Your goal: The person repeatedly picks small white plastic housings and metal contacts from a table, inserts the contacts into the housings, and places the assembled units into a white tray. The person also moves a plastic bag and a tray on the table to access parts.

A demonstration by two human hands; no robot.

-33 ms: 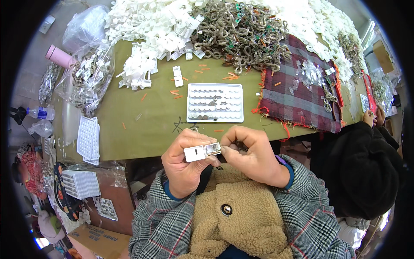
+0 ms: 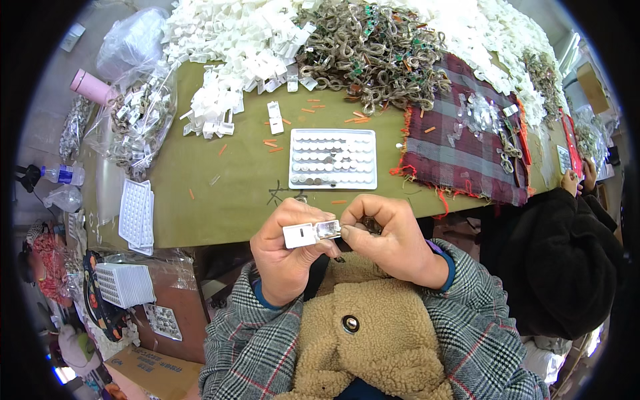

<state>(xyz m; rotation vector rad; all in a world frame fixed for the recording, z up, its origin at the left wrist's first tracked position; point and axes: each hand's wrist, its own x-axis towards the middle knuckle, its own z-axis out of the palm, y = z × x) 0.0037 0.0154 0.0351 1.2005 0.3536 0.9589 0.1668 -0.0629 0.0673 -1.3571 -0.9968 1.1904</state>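
My left hand (image 2: 287, 257) is closed around a small white plastic casing (image 2: 299, 236), holding it level over the table's near edge. The casing has a dark slot in its left part and an open compartment in its right part, with something shiny inside. At the compartment's right end, my right hand (image 2: 393, 240) has thumb and forefinger pinched together; what they grip is hidden. Something dark shows behind the right fingers. Just beyond the hands lies a white tray (image 2: 333, 186) holding rows of small round button cells (image 2: 323, 157), mostly pale, a few darker.
A heap of white casings (image 2: 247, 53) and a tangle of cords with green boards (image 2: 367, 53) cover the far side. Orange strips lie scattered. A plaid cloth (image 2: 460, 147) lies right, empty trays (image 2: 136, 215) left. A person in black (image 2: 553, 260) sits at right.
The casing has shifted very slightly to the left and its open compartment shows a little more clearly. Both hands keep nearly the same place.
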